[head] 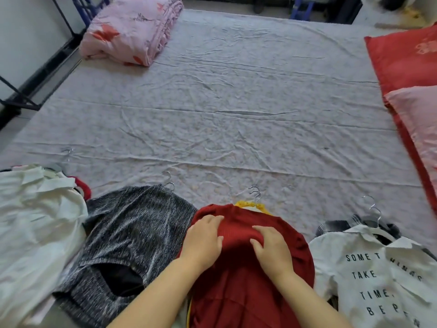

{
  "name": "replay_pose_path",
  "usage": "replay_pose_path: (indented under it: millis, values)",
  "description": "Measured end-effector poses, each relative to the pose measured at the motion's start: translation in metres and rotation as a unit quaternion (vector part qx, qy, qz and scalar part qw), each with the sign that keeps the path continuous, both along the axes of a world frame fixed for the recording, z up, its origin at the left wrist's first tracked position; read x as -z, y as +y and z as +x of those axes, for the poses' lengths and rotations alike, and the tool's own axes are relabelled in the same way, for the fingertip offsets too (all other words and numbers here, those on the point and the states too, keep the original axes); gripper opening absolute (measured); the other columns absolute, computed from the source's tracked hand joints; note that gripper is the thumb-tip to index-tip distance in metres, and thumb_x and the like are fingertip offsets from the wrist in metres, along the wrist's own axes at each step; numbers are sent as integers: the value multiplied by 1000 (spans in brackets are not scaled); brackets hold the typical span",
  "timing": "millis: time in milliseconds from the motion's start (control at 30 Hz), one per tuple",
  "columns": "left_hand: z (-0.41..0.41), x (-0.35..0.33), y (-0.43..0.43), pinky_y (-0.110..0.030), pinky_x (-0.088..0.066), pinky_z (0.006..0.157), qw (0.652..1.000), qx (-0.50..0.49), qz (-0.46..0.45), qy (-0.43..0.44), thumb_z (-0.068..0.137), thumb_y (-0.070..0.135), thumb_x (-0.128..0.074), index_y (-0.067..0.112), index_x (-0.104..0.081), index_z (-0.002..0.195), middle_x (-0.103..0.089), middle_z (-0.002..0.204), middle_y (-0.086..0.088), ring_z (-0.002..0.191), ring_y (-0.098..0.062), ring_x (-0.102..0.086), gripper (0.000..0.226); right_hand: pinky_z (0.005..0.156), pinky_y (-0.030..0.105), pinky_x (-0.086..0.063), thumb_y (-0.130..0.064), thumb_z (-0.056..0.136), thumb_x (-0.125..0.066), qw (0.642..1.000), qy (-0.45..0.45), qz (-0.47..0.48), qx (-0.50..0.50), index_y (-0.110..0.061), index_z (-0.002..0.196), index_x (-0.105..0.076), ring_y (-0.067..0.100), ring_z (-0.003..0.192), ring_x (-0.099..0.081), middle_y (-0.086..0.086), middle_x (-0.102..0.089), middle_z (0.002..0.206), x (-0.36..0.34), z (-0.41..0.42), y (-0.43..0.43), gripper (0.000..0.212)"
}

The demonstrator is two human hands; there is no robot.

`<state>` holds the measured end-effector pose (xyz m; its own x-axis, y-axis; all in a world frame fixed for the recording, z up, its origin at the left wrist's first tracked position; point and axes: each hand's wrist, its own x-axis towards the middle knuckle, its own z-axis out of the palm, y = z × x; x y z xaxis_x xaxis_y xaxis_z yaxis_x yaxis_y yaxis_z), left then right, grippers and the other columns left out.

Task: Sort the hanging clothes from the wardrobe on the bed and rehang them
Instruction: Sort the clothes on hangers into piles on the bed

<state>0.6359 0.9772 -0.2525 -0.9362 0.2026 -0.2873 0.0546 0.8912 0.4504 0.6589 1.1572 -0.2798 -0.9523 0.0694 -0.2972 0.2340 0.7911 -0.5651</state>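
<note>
A wide bed under a creased pale sheet fills the view. A folded pink quilt lies at its far left corner, and a red pillow and a pink pillow lie along its right edge. The sorted clothes line the near edge. From left to right they are a white shirt, a grey marled knit, a red sweater lying over a yellow garment, and a white lettered shirt.

Both hands are on the red sweater's upper part, set apart from each other. The left hand lies fairly flat on the knit. The right hand has its fingers curled and seems to pinch a fold of it.

The step looks like laying this sweater onto its pile and smoothing it. Two wire hooks poke out beyond the collar. The next move likely calls for letting go of the fold. After that, each pile can be gathered by its hooks so the hangers stay together on the way back to the wardrobe.
</note>
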Motion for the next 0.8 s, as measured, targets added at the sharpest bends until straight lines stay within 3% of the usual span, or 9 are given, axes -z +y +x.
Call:
replay_pose_path:
  millis: [333,800]
  values:
    - [39,-53,-70,-33,-33,99,996,-65,-44,45,88,26,-53,22,-39,135,-47,130,3,121,-19,-45,49,101,29,-36,-23,86,-63,994,61,-4,-93,-17,123,-57,19,118,-49,1,-57,122,-54,12,-70,38]
    - [145,-64,-299,-35,-37,97,985,-148,-77,49,91,27,-51,21,-38,135,-46,130,1,117,-21,-46,46,99,30,-36,-34,90,-56,966,61,78,-238,-24,132,-48,18,122,-44,-3,-51,129,-77,74,-296,44]
